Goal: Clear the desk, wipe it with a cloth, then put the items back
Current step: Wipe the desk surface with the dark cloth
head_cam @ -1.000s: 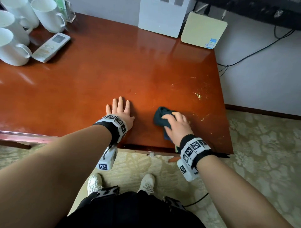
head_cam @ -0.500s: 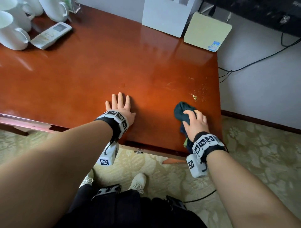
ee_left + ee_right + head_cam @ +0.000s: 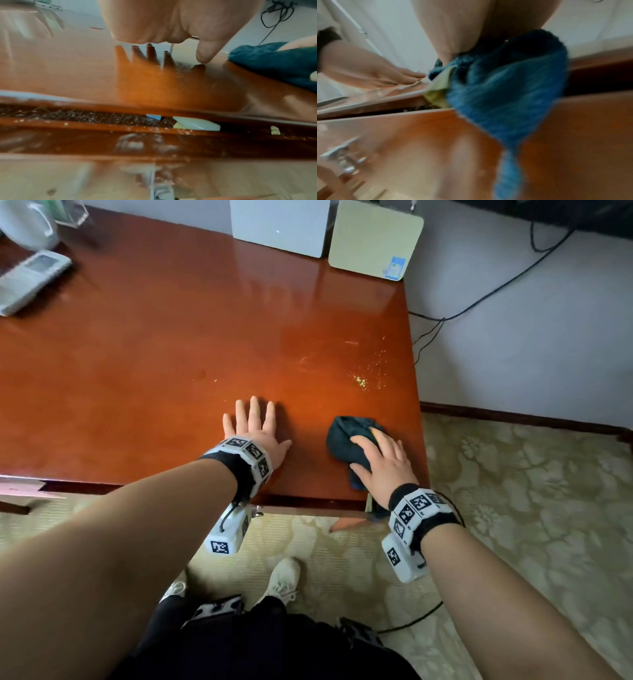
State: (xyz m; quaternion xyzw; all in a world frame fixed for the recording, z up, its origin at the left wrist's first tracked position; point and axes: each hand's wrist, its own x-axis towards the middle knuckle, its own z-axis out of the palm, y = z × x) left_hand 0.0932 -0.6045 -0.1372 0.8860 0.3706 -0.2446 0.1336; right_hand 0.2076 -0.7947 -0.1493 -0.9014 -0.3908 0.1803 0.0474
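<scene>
On the glossy red-brown desk point(image 3: 171, 354), my left hand point(image 3: 253, 429) lies flat, fingers straight and spread; in the left wrist view its palm point(image 3: 171, 20) and thumb press the wood. My right hand point(image 3: 380, 463) grips a bunched dark teal cloth point(image 3: 342, 436) near the desk's front right corner. A tail of the cloth point(image 3: 505, 94) hangs over the front edge in the right wrist view. The cloth point(image 3: 274, 63) lies just right of my left thumb. Yellowish specks point(image 3: 361, 380) dot the wood beyond the cloth.
A remote point(image 3: 30, 278) and a white mug point(image 3: 27, 224) sit at the far left. A white box point(image 3: 277, 224) and a beige panel point(image 3: 373, 237) lean against the back wall. Cables point(image 3: 479, 299) hang to the right. A drawer gap point(image 3: 195, 123) shows small items.
My right hand has slid the cloth to the right, closer to the desk's right edge. My left hand has stayed flat in place.
</scene>
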